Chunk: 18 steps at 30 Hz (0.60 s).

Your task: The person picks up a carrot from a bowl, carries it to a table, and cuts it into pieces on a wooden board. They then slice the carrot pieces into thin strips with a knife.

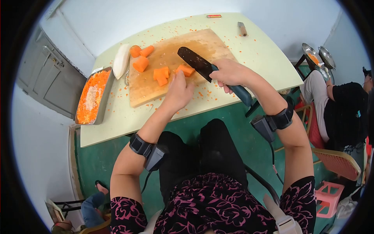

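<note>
My right hand (231, 73) is wrapped round the handle of a knife (196, 62) with a dark, broad blade, which is raised over the right part of the wooden cutting board (156, 95). My left hand (180, 91) rests at the board's front edge, its fingertips against a cut carrot piece (186, 70). Just left of that piece lie more carrot chunks (161, 75). Larger carrot pieces (140, 64) sit at the board's left side, beside a long white radish (121, 61) on the table.
A metal tray (102, 105) of chopped carrot with paler bits stands at the table's left edge. A peeler (242, 29) and a small red item (214, 16) lie toward the back. On the right a person (346, 99) sits near metal bowls (310, 54); another person is at lower left.
</note>
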Each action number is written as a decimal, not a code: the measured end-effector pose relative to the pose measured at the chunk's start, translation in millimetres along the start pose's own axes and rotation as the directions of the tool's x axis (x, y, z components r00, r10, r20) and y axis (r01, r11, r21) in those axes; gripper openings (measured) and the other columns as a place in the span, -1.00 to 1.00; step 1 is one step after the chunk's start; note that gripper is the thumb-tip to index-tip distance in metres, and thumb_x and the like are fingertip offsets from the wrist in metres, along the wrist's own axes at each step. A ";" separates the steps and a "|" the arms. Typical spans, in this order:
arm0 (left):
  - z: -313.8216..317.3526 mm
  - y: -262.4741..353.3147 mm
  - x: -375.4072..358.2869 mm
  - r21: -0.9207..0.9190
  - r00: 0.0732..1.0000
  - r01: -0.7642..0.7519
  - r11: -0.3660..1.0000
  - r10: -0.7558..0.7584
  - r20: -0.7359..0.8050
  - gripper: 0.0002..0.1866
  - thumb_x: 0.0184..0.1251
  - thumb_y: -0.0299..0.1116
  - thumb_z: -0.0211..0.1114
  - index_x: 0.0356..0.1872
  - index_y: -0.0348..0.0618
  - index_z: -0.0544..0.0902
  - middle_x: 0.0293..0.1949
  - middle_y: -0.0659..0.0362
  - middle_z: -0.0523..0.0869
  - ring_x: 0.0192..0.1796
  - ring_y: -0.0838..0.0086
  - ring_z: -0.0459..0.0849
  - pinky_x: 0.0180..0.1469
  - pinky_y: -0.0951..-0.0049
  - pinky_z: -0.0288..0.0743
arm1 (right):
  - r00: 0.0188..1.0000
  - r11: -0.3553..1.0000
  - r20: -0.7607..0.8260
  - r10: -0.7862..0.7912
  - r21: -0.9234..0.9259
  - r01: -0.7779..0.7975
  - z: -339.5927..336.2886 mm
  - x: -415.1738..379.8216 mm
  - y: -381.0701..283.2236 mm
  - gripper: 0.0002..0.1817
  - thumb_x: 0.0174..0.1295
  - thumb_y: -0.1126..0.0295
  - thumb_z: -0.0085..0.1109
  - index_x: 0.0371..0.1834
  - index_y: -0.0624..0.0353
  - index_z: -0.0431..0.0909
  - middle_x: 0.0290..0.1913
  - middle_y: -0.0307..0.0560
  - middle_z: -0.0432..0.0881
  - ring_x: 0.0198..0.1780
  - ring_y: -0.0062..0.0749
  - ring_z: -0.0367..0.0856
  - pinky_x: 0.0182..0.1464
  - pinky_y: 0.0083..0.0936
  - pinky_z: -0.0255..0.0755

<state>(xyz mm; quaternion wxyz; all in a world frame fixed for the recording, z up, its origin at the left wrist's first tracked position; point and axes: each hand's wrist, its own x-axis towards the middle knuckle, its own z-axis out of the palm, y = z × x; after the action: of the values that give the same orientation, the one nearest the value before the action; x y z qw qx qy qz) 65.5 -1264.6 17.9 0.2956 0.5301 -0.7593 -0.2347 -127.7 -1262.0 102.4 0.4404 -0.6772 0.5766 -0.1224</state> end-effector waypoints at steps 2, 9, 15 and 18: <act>-2.1 2.3 6.7 -0.154 0.991 0.118 0.981 -0.108 0.077 -0.57 0.22 -0.37 0.08 0.04 -0.44 0.28 0.06 -0.32 0.39 0.15 -0.15 0.40 0.18 0.09 0.29 | 1.000 0.999 -0.003 0.016 0.052 -0.016 4.8 0.6 -1.6 -0.77 0.17 0.41 -0.09 -0.19 0.35 0.38 -0.56 -0.12 0.44 -0.66 -0.48 0.48 -0.62 -0.49 0.45; -5.2 7.0 35.1 -0.055 0.950 0.295 0.954 -0.287 0.126 -0.31 0.31 -0.35 0.07 0.39 -0.44 0.03 0.19 -0.16 0.44 0.14 0.30 0.51 0.16 0.42 0.36 | 0.999 0.989 -0.050 0.012 0.151 -0.004 15.2 20.8 -8.6 -0.81 0.14 0.43 -0.07 -0.27 0.33 0.36 -0.56 -0.11 0.44 -0.64 -0.46 0.50 -0.60 -0.46 0.47; -17.5 10.9 26.4 -0.417 0.938 0.346 0.841 -0.310 0.154 -0.33 0.35 -0.43 0.02 0.41 -0.39 -0.02 0.36 -0.13 0.23 0.38 0.29 0.24 0.33 0.42 0.15 | 0.998 0.999 -0.062 -0.008 0.039 0.010 4.5 28.2 -11.7 -0.82 0.13 0.43 -0.07 -0.28 0.35 0.37 -0.56 -0.10 0.45 -0.65 -0.44 0.50 -0.61 -0.45 0.47; -30.5 21.6 14.1 -0.490 0.928 0.371 0.789 -0.340 0.155 -0.32 0.35 -0.46 0.01 0.41 -0.44 -0.07 0.43 -0.14 0.07 0.47 0.25 0.08 0.40 0.40 0.03 | 0.998 0.999 -0.065 -0.004 0.041 0.007 -3.5 27.2 -7.4 -0.82 0.13 0.44 -0.08 -0.29 0.35 0.37 -0.55 -0.08 0.45 -0.66 -0.44 0.51 -0.62 -0.46 0.47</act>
<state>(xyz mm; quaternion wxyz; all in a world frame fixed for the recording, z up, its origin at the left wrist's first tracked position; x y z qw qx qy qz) 68.7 -1272.2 57.1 0.3537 0.5586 -0.5644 -0.4942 -116.8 -1288.2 100.7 0.4349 -0.6653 0.5862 -0.1572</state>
